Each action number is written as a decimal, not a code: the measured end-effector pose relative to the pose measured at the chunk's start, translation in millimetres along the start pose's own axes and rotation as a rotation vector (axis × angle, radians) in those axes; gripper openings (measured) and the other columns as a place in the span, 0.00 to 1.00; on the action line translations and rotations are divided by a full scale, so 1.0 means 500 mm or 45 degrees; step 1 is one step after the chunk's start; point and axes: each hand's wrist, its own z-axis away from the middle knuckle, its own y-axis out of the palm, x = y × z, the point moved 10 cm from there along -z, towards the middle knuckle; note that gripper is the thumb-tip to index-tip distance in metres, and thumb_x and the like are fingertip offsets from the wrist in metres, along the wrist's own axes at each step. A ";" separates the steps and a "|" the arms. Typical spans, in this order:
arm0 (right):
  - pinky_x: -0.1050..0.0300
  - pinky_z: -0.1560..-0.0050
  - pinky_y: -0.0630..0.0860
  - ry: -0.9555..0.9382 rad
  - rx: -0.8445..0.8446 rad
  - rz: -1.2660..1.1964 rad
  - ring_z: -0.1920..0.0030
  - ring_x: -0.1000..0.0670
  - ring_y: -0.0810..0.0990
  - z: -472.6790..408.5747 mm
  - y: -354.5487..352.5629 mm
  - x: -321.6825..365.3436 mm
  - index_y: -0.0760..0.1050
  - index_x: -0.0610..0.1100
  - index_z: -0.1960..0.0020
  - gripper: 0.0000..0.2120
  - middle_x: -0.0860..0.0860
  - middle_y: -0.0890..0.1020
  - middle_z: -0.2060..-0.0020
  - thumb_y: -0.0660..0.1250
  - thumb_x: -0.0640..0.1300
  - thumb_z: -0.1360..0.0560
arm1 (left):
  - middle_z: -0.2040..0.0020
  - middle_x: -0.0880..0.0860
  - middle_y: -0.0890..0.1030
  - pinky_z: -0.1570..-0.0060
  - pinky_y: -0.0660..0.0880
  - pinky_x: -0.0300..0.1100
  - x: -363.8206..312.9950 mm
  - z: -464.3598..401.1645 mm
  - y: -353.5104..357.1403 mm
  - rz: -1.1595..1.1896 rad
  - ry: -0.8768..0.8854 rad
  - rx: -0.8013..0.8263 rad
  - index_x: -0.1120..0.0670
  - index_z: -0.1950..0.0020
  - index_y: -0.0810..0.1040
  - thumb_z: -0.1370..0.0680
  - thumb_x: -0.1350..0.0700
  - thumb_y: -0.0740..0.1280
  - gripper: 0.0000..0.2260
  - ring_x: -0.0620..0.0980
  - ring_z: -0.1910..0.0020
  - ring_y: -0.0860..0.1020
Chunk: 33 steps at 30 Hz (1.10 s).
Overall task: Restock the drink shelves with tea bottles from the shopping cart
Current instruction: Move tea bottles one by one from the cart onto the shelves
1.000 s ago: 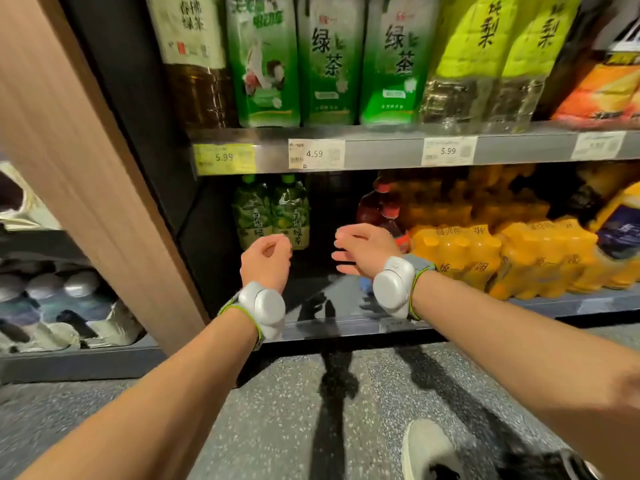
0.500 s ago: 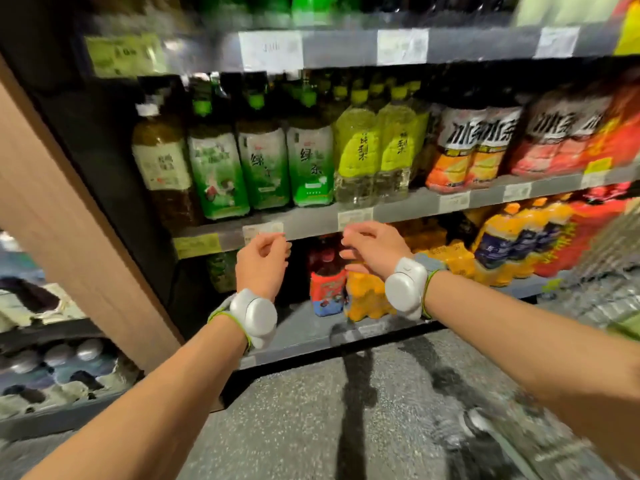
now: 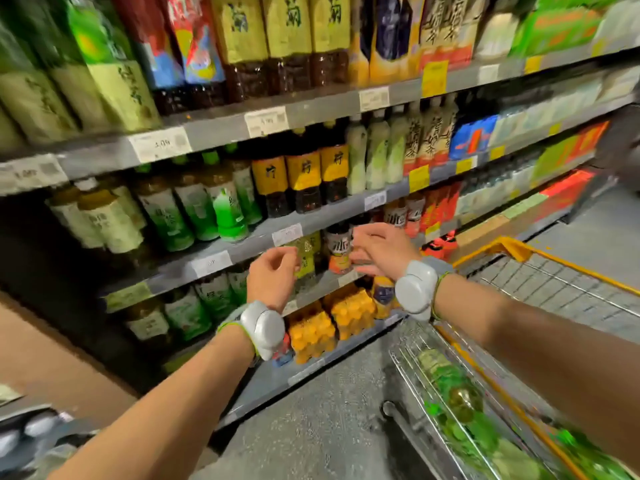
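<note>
Now the view has swung up and to the right: a second ago it faced the bottom shelf at close range, and here it takes in several tiers of the drink shelves (image 3: 221, 131) and, at the lower right, the shopping cart (image 3: 540, 271) with its yellow rim. Both hands have come up with the turn and hang in the air in front of the shelving. The left hand (image 3: 273, 275) holds nothing; its fingers are loosely curled, thumb near the fingertips, just as they were a second ago. The right hand (image 3: 381, 249) is also empty, its fingers relaxed and spread a little, lying in front of an orange-labelled bottle (image 3: 337, 251) without clearly touching it; blur makes contact impossible to judge. Each wrist carries a white band.

The tea bottles (image 3: 460, 396) to be shelved lie in the cart basket, a smeared green and yellow mass seen through the wire, near the right forearm and well apart from both hands. The shelves themselves look largely full here: green-labelled bottles (image 3: 194, 216) on the left, yellow-labelled dark ones (image 3: 303, 178) in the middle, orange multipacks (image 3: 332, 320) at the bottom.

As a judgement, this turn means one placement is over and the person is heading for the cart. The next move would be a reach down and right into the basket, with both hands free for it.
</note>
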 end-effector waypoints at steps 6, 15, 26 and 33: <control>0.42 0.43 0.77 0.085 -0.176 -0.063 0.43 0.41 0.80 0.094 -0.203 0.081 0.72 0.41 0.38 0.12 0.43 0.77 0.39 0.63 0.41 0.22 | 0.57 0.54 0.84 0.46 0.79 0.54 -0.151 0.053 0.133 -0.090 0.019 0.235 0.47 0.58 0.81 0.25 0.48 0.66 0.06 0.55 0.55 0.81; 0.60 0.70 0.76 0.131 -0.427 -0.136 0.66 0.49 0.75 0.157 -0.489 0.011 0.71 0.43 0.46 0.05 0.45 0.77 0.59 0.63 0.41 0.22 | 0.61 0.54 0.81 0.47 0.77 0.53 -0.143 0.134 0.392 -0.159 -0.062 0.447 0.46 0.67 0.78 0.24 0.56 0.64 0.12 0.54 0.59 0.79; 0.51 0.61 0.77 0.370 -0.671 -0.117 0.64 0.49 0.78 0.168 -0.826 -0.289 0.71 0.44 0.45 0.08 0.44 0.76 0.53 0.65 0.42 0.23 | 0.63 0.54 0.82 0.48 0.79 0.58 0.053 0.213 0.759 -0.332 -0.284 0.693 0.48 0.65 0.79 0.28 0.47 0.65 0.08 0.58 0.56 0.82; 0.65 0.68 0.74 0.589 -0.839 0.101 0.58 0.47 0.75 0.183 -1.013 -0.511 0.72 0.35 0.40 0.14 0.45 0.76 0.56 0.65 0.41 0.23 | 0.51 0.60 0.84 0.45 0.78 0.59 0.317 0.256 0.980 -0.487 -0.523 0.896 0.53 0.56 0.80 0.41 0.37 0.64 0.24 0.60 0.48 0.81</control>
